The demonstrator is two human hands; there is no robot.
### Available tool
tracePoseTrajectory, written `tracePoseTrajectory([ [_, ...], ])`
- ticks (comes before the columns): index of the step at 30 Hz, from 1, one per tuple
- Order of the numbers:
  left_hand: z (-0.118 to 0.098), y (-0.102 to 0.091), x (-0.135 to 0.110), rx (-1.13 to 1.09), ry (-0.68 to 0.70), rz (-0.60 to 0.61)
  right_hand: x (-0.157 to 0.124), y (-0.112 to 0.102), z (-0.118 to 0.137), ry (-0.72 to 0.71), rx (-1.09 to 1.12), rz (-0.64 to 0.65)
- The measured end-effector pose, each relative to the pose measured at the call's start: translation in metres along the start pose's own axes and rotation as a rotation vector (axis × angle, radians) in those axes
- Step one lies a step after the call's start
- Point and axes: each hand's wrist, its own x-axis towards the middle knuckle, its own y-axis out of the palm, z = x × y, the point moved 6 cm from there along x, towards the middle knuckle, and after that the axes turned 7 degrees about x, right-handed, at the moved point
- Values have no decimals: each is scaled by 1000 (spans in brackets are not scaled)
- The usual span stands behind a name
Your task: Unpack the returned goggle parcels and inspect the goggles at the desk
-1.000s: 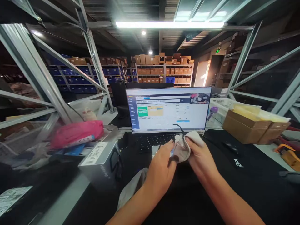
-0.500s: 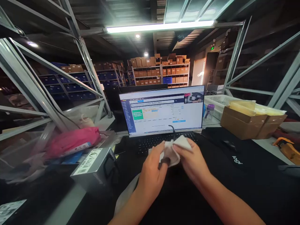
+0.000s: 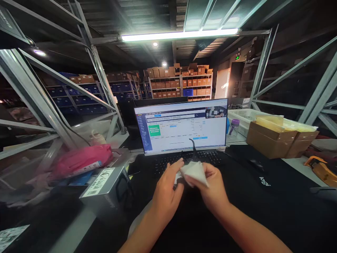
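My right hand (image 3: 214,188) is closed on a folded white cloth (image 3: 195,172), pinching it between thumb and fingers. Beside it, my left hand (image 3: 165,191) curls around a pair of glasses, mostly hidden by the cloth and fingers. One dark curved temple (image 3: 193,147) of the glasses sticks up above the cloth, in front of the screen. Both hands meet over the near edge of a black keyboard (image 3: 165,163). To the left sits a grey box (image 3: 105,188) with a white label and a picture of dark frames.
A lit monitor (image 3: 181,130) stands behind the keyboard. At right are a mouse (image 3: 256,163) on a black desk mat (image 3: 284,196), open cardboard boxes (image 3: 271,140), a purple-lidded bottle (image 3: 233,128) and an orange-and-black tool (image 3: 319,170). A pink bag (image 3: 84,158) lies left.
My right hand has swung the cloth down and slightly left, so its folded flap now covers the spot between my hands. My left hand has shifted slightly left and down.
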Motion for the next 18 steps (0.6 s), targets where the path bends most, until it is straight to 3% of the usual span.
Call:
tracePoseTrajectory([
  [5, -3, 5, 2, 46, 64, 55, 15, -9, 5, 62, 210, -78],
  [8, 1, 3, -1, 88, 6, -29, 2, -3, -7, -22, 106, -117],
  [12, 5, -1, -2, 43, -71, -87, -16, 10, -15, -113, -109, -12],
  [15, 5, -1, 0, 0, -79, -22, -7, 5, -8, -40, -71, 1],
  [18, -1, 2, 3, 10, 5, 41, 11, -6, 0, 87, 123, -58],
])
